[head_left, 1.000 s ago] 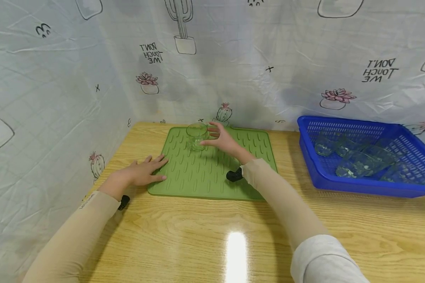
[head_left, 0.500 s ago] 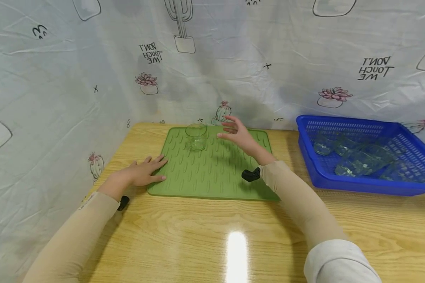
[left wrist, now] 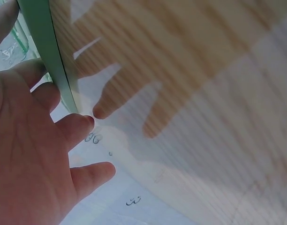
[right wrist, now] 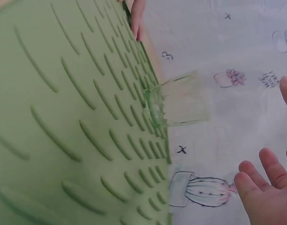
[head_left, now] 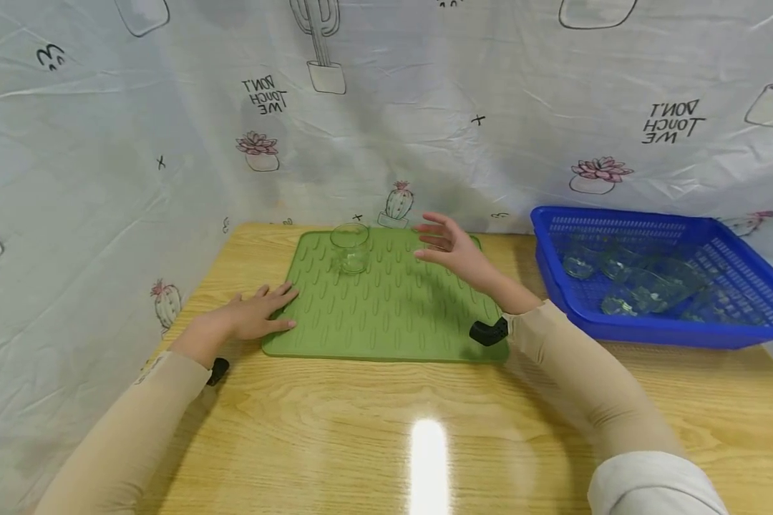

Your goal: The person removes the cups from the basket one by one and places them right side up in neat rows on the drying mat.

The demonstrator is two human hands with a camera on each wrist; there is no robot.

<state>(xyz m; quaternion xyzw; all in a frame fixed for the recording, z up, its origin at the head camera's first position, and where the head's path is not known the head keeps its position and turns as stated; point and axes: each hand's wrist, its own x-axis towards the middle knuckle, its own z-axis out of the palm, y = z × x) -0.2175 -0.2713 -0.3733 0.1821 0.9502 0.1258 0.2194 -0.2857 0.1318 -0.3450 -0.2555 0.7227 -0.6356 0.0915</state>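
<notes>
A clear glass cup (head_left: pixel 351 249) stands upright near the back left of the green ridged mat (head_left: pixel 386 322). Apart from it, to its right, my right hand (head_left: pixel 454 252) hovers above the mat with fingers spread and holding nothing. In the right wrist view the same glass (right wrist: pixel 178 101) stands away from the fingertips (right wrist: pixel 246 180). My left hand (head_left: pixel 254 315) rests with straight fingers on the mat's left edge. The left wrist view shows the left hand (left wrist: pixel 35 136) against the mat's edge (left wrist: pixel 54 56).
At the right a blue plastic basket (head_left: pixel 618 327) holds several clear glasses (head_left: pixel 657 286), some lying on their sides. The wooden table (head_left: pixel 335 429) carries the mat and basket. A patterned plastic sheet (head_left: pixel 489 107) hangs behind and at the left.
My right hand has moved away from the glass cup to the right, leaving it standing on the mat. The left hand stays in place on the mat's edge.
</notes>
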